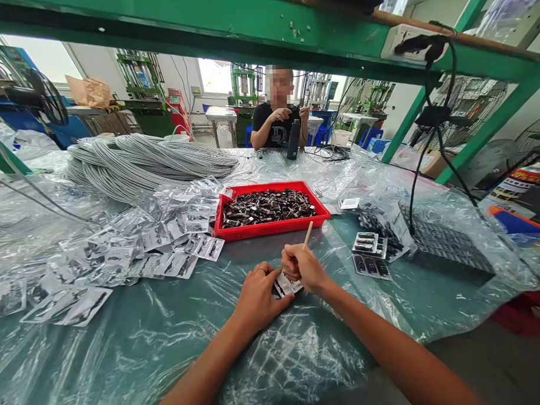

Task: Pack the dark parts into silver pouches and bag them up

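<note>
My right hand (304, 267) is closed in a fist around a thin pale wooden stick (309, 233), which points upward out of the grip. Its lower end is hidden by the fingers. Under both hands lies a small silver tray (282, 286) with dark slots. My left hand (261, 294) holds this tray against the table, thumb on the near side and fingers on the far side; a ring is on one finger. Just beyond the hands stands a red bin (271, 228) full of small dark connectors with metal ends (270, 206).
Many silver flat pieces (165, 235) are heaped at left, before a coil of grey cable (140, 163). Filled trays (370, 255) and a dark ridged block (449, 252) lie right. Across the plastic-covered table (169, 348) a person (276, 116) sits behind a dark bottle (293, 139). A green beam (201, 22) crosses overhead.
</note>
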The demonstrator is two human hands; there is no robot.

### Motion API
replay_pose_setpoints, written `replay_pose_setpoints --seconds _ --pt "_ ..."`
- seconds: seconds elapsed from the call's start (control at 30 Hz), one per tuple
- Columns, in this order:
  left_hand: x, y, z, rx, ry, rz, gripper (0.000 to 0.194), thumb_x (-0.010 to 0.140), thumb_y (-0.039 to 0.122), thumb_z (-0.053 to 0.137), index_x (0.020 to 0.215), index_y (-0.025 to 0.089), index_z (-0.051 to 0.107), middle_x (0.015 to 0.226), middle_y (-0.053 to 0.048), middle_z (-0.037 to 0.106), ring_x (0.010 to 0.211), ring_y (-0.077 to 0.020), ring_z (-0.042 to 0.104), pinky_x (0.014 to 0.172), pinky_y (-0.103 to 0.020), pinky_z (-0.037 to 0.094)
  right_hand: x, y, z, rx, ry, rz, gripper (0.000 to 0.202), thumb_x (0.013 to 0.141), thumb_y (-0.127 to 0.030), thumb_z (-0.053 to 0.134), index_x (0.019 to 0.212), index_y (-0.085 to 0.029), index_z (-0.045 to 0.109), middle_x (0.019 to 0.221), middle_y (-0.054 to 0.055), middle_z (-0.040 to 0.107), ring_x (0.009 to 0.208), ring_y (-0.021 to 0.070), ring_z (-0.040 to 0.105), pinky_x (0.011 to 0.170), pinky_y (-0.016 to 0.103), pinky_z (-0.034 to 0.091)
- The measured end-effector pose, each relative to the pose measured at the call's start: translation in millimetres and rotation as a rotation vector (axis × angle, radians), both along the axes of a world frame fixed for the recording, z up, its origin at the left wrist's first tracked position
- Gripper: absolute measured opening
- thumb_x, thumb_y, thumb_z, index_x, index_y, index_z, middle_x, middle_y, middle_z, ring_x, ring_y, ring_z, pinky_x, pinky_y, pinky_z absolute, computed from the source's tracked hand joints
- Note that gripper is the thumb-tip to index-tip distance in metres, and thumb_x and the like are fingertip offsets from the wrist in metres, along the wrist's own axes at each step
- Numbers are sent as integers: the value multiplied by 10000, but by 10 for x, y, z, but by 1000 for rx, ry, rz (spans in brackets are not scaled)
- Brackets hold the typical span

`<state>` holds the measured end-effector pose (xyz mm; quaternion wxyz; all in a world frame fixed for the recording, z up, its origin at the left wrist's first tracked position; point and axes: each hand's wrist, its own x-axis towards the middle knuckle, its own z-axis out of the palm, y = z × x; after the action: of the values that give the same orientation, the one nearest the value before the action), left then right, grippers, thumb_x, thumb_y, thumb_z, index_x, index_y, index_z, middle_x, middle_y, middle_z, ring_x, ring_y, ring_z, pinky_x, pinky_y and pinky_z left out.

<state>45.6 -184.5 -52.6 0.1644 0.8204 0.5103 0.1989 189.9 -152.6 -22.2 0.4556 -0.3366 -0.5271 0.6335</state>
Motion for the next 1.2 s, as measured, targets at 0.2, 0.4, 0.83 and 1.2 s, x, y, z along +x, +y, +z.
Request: replay_pose_setpoints --seconds 0.2,0.4,0.83,1.2 --pt "47 -20 -10 1 26 32 395 802 416 649 1130 198 645 1042 -93 572 1036 -291 552 919 -444 418 48 2 32 -140 38 140 399 784 -421 484 459 -214 382 378 -99 201 328 46 122 347 207 92" --pt "24 -21 40 -31 63 29 428 803 412 636 1170 191 634 1078 -109 570 1075 -303 555 936 -446 415 136 48 41 -115 76 99 422 794 -433 519 462 -204 394 381 -95 217 329 46 152 351 200 115" --pt "296 163 25 -45 -29 -23 450 787 372 674 1153 114 629 1132 -143 570 1072 -303 546 970 -433 441 108 382 -104 42 300 -338 447 795 -443 516 453 -215 340 398 -97 197 341 41 111 353 202 114" --pt "301 85 -12 10 -79 11 351 763 350 691 1041 151 616 1073 -127 606 1051 -311 569 929 -462 454 306 -1 -101 -64 99 78 478 788 -514 553 467 -208 376 392 -91 232 342 55 171 380 225 128"
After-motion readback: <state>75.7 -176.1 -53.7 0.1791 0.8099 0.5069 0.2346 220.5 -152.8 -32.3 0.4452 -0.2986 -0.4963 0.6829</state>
